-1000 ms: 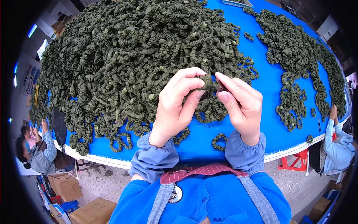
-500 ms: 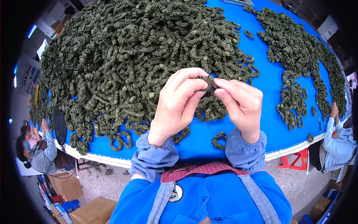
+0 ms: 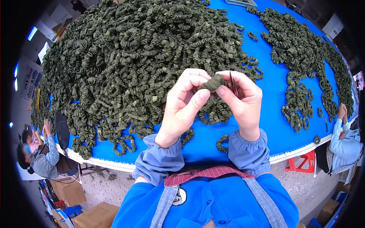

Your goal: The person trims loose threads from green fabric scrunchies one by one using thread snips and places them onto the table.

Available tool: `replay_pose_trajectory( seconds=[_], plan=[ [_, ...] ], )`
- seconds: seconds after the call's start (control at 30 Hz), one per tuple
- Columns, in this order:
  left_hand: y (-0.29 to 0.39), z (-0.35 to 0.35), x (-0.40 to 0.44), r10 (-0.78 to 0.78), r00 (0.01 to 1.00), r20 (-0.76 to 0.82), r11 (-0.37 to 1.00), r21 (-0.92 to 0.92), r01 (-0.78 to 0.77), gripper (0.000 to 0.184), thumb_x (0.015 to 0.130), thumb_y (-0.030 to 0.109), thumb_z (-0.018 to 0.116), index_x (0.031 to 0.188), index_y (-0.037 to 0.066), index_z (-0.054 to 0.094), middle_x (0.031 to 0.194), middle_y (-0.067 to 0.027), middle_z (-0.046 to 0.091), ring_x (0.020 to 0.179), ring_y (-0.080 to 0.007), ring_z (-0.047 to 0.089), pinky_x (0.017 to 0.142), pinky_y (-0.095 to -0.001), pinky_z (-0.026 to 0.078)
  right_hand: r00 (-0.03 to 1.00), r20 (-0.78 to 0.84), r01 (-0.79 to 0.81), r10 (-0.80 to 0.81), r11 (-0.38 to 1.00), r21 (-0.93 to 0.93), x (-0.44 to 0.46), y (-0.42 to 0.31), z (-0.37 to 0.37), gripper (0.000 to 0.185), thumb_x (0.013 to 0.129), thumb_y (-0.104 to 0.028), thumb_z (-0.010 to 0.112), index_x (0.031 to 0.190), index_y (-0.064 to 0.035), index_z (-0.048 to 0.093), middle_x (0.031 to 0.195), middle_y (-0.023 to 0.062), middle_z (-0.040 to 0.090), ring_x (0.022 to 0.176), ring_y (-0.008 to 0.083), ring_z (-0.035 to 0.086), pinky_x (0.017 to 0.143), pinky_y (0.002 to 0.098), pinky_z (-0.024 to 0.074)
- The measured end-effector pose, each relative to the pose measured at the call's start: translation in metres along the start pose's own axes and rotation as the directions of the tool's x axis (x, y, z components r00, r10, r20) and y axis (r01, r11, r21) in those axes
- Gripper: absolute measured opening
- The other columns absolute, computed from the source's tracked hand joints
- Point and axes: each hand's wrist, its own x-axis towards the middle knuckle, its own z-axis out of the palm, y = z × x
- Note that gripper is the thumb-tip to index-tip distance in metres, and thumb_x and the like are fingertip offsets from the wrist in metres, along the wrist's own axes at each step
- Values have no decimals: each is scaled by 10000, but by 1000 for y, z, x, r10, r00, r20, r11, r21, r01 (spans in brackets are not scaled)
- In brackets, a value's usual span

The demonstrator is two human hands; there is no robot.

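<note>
A dark green fabric scrunchie point(image 3: 213, 83) is stretched between my two hands in front of my chest, above the near part of the pile. My left hand point(image 3: 182, 106) pinches one side of it between thumb and fingers. My right hand point(image 3: 245, 100) grips the other side, its thumb pressing on the gathered cloth. A slim dark metal tool point(image 3: 232, 83), perhaps thread snips, is tucked in the fingers of my right hand; most of it is hidden. Beyond my hands rises a large heap of scrunchies point(image 3: 129, 57). One loose scrunchie point(image 3: 221, 144) lies near my right sleeve.
A blue cloth point(image 3: 262, 133) covers the table. More scrunchies point(image 3: 296, 45) spread along its right side, near another dark tool point(image 3: 326, 124). A grey tray point(image 3: 243, 3) sits at the far edge. Co-workers point(image 3: 42, 159) sit at left and right point(image 3: 344, 144). Cardboard boxes point(image 3: 97, 214) stand on the floor.
The scrunchie has been turned so more of its gathered band shows between my hands. My right fingers have shifted, and the dark metal tool now stands out among them.
</note>
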Motion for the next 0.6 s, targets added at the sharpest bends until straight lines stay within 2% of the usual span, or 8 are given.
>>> replay_pose_trajectory(
  seconds=[0.1, 0.13, 0.2, 0.27, 0.3, 0.37, 0.43, 0.6],
  plan=[
    [8, 11, -2, -104, 975, -197, 985, -154, 74, 228, 757, -47, 639, 976, 0, 596, 1085, -113, 586, 856, -191, 572, 762, -256, 462, 995, -64, -78, 75, 995, -54, -2, -2, -2, 237, 810, 36, 644, 1045, 9, 631, 853, 30, 630, 653, 49, 497, 565, 159, 398],
    [7, 11, -1, -104, 975, -197, 985, -155, 74, 228, 757, -47, 639, 976, 0, 596, 1085, -113, 586, 856, -191, 572, 762, -256, 462, 995, -64, -78, 75, 995, -55, -2, -2, -2, 237, 810, 36, 644, 1045, 9, 631, 853, 30, 630, 653, 49, 497, 565, 159, 398],
    [3, 7, -1, 26, 979, -203, 993, 116, -2, 236, 738, -59, 650, 964, -3, 612, 1021, -108, 613, 813, -180, 583, 729, -249, 473, 995, -67, -75, 69, 993, -88, -2, -1, -3, 248, 807, 21, 654, 1054, 14, 626, 847, 38, 627, 649, 62, 500, 562, 160, 397],
    [1, 3, -1, 152, 973, -175, 922, 379, -75, 245, 718, -71, 661, 952, -6, 628, 957, -103, 640, 770, -169, 594, 696, -243, 483, 996, -68, -73, 65, 990, -120, -2, 1, -3, 263, 805, 6, 663, 1064, 19, 621, 842, 46, 624, 644, 74, 502, 559, 161, 395],
    [1, 3, -1, 151, 973, -177, 922, 380, -74, 245, 718, -71, 661, 952, -6, 628, 957, -103, 640, 770, -169, 594, 696, -243, 483, 996, -67, -74, 67, 990, -120, -1, 2, -3, 263, 805, 6, 663, 1064, 19, 621, 842, 46, 624, 644, 74, 502, 559, 161, 395],
    [1, 4, 0, 235, 954, -184, 870, 479, -122, 231, 712, -71, 663, 933, -7, 641, 901, -101, 652, 734, -171, 600, 665, -250, 491, 993, -31, 94, -114, 921, -378, 2, 4, -4, 274, 797, -13, 676, 1063, 26, 620, 818, 56, 621, 630, 97, 504, 554, 175, 403],
    [1, 4, 1, 318, 930, -182, 803, 573, -162, 218, 706, -71, 665, 915, -8, 654, 844, -99, 664, 698, -173, 606, 635, -257, 498, 960, 51, 251, -276, 761, -599, 4, 5, -3, 289, 788, -31, 688, 1061, 34, 620, 794, 65, 619, 616, 119, 506, 548, 189, 411],
    [2, 1, 2, 349, 917, -195, 763, 627, -157, 210, 690, -66, 677, 890, -4, 657, 850, -101, 670, 705, -178, 614, 624, -257, 500, 940, 110, 322, -324, 726, -608, -8, -13, 10, 331, 754, -56, 708, 1057, 47, 621, 794, 102, 633, 616, 185, 541, 561, 244, 456]
  ],
)
